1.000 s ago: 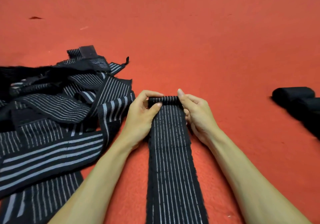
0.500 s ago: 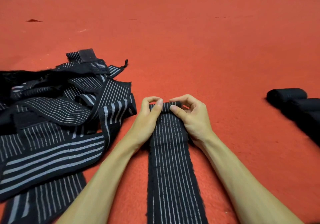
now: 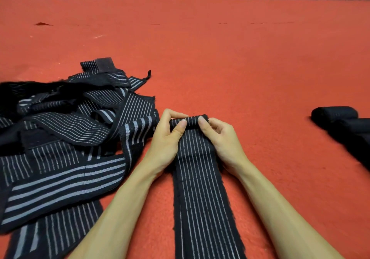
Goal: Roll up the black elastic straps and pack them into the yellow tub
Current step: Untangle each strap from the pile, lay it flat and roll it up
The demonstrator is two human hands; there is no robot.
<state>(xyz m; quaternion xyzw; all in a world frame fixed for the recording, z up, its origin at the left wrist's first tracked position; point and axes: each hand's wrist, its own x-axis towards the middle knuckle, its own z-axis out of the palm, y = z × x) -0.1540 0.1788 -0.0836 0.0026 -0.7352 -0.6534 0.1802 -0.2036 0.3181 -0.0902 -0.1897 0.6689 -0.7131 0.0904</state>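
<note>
Head view looks down on a red carpet [image 3: 220,58], and the step in hand is, I judge, the first few turns of a roll. To do it well, the small roll [image 3: 192,121] at the far end of the strap [image 3: 200,188] should be turned toward the person with even pressure from both sides. That way the edges stack flush and the core winds tight. The flat length running to the carpet's near edge should lie straight, clear of the loose pile of straps [image 3: 66,138] at the left edge.

Left hand [image 3: 165,142] pinches the roll's left end, thumb on top and curled fingers [image 3: 173,114] behind it. Right hand [image 3: 223,140] pinches the right end likewise, thumb pressing the top and the other fingers tucked in narrowly. Finished rolls [image 3: 338,118] lie well apart toward the right edge. No yellow tub shows.
</note>
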